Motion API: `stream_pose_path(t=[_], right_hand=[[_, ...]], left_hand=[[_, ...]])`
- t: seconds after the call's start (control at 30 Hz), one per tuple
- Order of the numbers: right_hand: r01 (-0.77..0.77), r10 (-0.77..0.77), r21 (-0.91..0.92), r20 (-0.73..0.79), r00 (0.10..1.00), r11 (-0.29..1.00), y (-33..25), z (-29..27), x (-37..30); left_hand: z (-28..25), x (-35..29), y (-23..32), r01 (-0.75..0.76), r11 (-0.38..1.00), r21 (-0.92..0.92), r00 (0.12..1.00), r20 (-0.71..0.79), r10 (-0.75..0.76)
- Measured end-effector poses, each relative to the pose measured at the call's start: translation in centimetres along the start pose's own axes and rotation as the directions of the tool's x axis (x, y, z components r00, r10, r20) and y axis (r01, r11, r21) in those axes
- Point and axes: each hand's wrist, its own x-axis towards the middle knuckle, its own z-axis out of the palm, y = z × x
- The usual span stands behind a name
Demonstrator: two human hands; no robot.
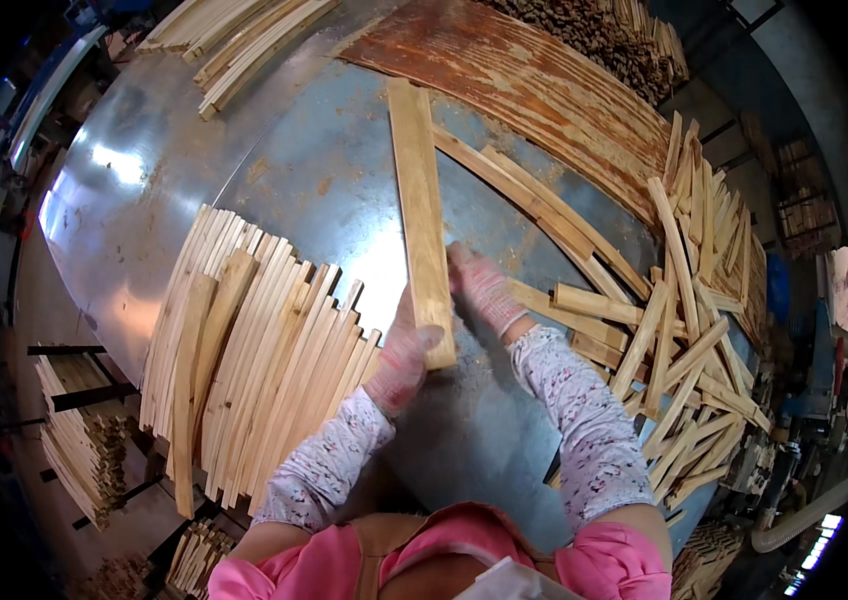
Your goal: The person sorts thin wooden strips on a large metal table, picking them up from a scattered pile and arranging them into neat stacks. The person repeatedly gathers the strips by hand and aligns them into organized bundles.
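Note:
A long flat wooden board (417, 200) points away from me over the metal table, its near end in my left hand (406, 352). The left thumb lies across the board's face, with the fingers hidden beneath. Beside the board's right edge is my right hand (484, 288), fingers loosely stretched toward it and partly out of sight. Whether they touch the edge is unclear. Both hands wear thin pale pinkish gloves. To the left lies a row of pale wooden strips (274, 370) side by side, with a few darker strips on top.
A jumbled heap of wooden strips (679, 350) covers the right side of the metal table (329, 170). Two long strips (544, 210) slant behind my right hand. Farther back lie a worn reddish-brown plywood sheet (524, 80) and more strips (244, 40) at the far left.

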Motion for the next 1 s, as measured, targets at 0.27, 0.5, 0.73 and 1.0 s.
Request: stream_pose_path(t=[0.27,0.5,0.73,1.0], right_hand=[[-0.232,0.117,-0.457,-0.265,0.957,0.858,14.2,-7.9,0.9],[-0.394,0.346,-0.501,-0.190,0.919,0.771,15.9,-8.1,2.3],[-0.439,0.371,-0.502,-0.236,0.898,0.745,16.2,-8.3,-0.3],[-0.443,0.311,-0.367,-0.366,0.877,0.818,15.3,-7.5,-16.0]], left_hand=[[-9.1,18.0,13.9,0.158,0.174,0.972,0.934,-0.204,0.293],[-16.4,32.5,20.6,0.442,-0.286,0.850,0.870,-0.328,0.369],[-16.9,29.5,19.1,0.427,-0.382,0.819,0.843,-0.208,0.496],[-11.0,17.7,16.0,0.039,-0.235,0.971,0.961,0.027,0.274]])
